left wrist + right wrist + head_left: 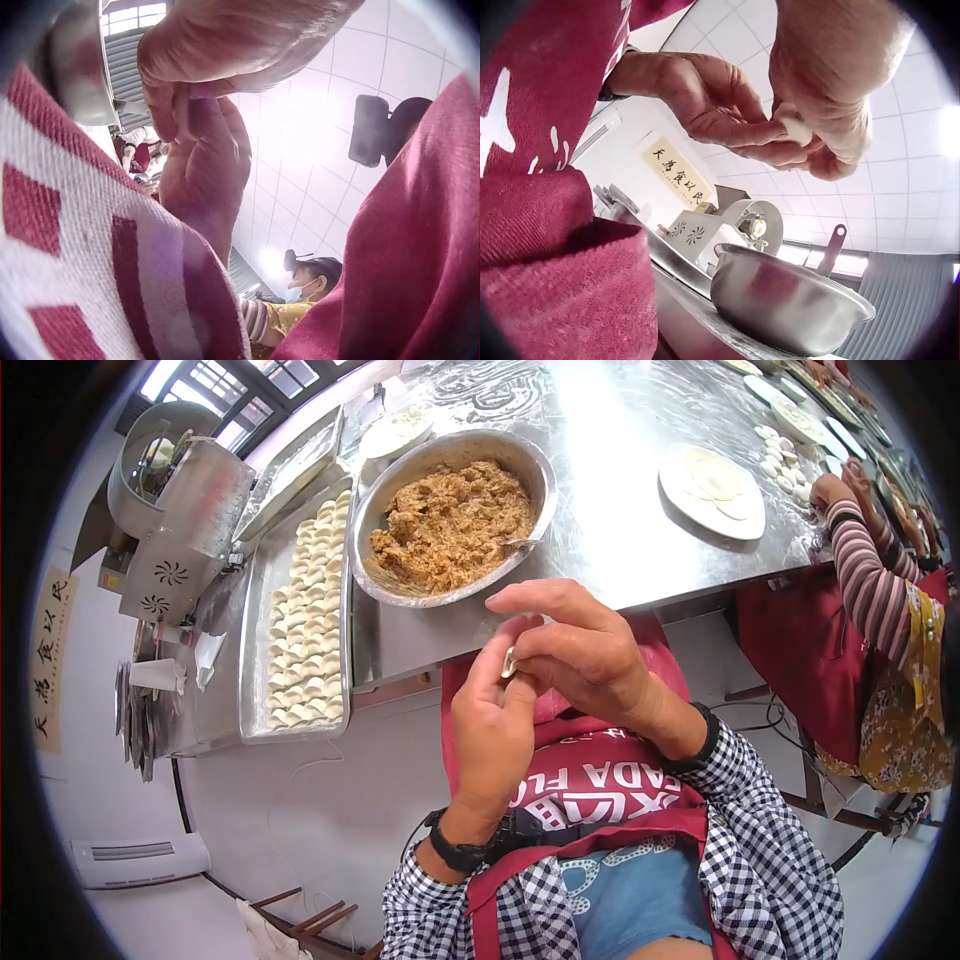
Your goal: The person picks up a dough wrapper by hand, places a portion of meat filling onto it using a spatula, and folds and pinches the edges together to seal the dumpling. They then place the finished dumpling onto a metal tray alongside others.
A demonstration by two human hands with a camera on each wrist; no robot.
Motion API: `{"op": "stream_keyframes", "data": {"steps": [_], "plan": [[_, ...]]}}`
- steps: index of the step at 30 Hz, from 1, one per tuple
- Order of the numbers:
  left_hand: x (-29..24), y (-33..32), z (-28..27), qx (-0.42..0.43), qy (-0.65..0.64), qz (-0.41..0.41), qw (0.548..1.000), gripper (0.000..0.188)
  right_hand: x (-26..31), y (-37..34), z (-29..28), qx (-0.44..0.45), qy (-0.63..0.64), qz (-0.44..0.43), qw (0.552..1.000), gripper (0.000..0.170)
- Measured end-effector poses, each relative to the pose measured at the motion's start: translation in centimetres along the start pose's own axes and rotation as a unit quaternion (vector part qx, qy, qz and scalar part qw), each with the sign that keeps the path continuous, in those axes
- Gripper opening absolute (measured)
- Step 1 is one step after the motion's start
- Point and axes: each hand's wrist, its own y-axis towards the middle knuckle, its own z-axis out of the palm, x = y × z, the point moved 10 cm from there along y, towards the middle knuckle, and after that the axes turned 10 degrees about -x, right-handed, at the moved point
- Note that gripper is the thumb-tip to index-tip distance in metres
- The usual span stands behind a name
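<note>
In front of the maroon apron, a small whitish dumpling (509,662) is between the two hands, mostly covered by fingers. The left hand (493,735) holds it from the left with its fingertips and thumb. From the other side the right hand (590,655) pinches its edge, with one finger lifted away. In the right wrist view the pale dough of the dumpling (793,124) shows where the fingertips of both hands meet. The left wrist view shows the left hand (240,45) close up, but the dumpling is hidden there.
Beyond the hands stands a metal bowl (545,490) of brown filling with a utensil in it. Left of it, a metal tray (255,660) bears rows of dumplings. A plate (745,520) of round wrappers lies right. Another person's striped sleeve (860,565) is further right; a machine (185,520) stands back left.
</note>
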Motion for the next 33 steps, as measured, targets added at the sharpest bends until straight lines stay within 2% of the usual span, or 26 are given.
{"op": "stream_keyframes", "data": {"steps": [3,5,9,12,14,15,17,20,24,26,30,32,33], "plan": [[-0.1,0.0,0.2,0.027,0.062,0.017,0.998,0.037,0.4,0.2,0.0,0.015,0.005,0.002,1.000,0.015],[-0.4,0.1,0.1,0.026,0.049,0.046,0.997,0.041,-0.9,0.0,0.0,0.021,0.059,0.107,0.992,0.014],[-1.1,-0.2,0.2,0.015,0.046,0.053,0.997,0.045,-1.4,-0.4,0.1,0.040,0.088,0.100,0.990,0.016],[-0.2,0.1,0.2,0.023,0.043,0.029,0.998,0.045,-1.0,-0.8,0.2,0.048,0.114,0.087,0.988,0.016],[1.0,0.2,0.2,0.027,-0.087,-0.038,0.995,0.044,-1.9,-1.3,-0.3,-0.002,0.147,0.163,0.976,0.015],[1.0,0.3,0.1,0.028,-0.086,-0.037,0.995,0.044,-1.9,-1.2,-0.1,-0.003,0.147,0.163,0.976,0.015],[1.4,0.2,0.5,0.047,-0.191,-0.081,0.977,0.045,-1.6,-0.8,-0.9,-0.055,0.124,0.129,0.982,0.016],[1.5,0.1,0.4,0.058,-0.193,-0.071,0.977,0.044,-1.3,-0.4,-0.8,-0.049,0.114,0.117,0.985,0.016],[0.8,-0.1,0.6,0.036,-0.145,-0.054,0.987,0.043,-0.7,-0.1,-0.4,-0.012,0.065,0.054,0.996,0.016],[0.7,-0.1,0.6,0.035,-0.038,-0.027,0.998,0.042,-0.4,-0.2,0.1,0.013,0.063,0.029,0.997,0.015],[0.7,-0.1,0.6,0.053,0.009,-0.011,0.998,0.044,-0.3,-0.1,0.5,0.053,0.049,0.035,0.997,0.014],[0.4,-0.2,0.9,0.058,-0.010,-0.026,0.998,0.046,-1.6,-0.1,0.3,0.025,0.111,0.141,0.983,0.016],[0.4,-0.2,1.0,0.058,-0.010,-0.027,0.998,0.046,-1.8,-0.1,0.2,0.025,0.111,0.142,0.983,0.016]]}}
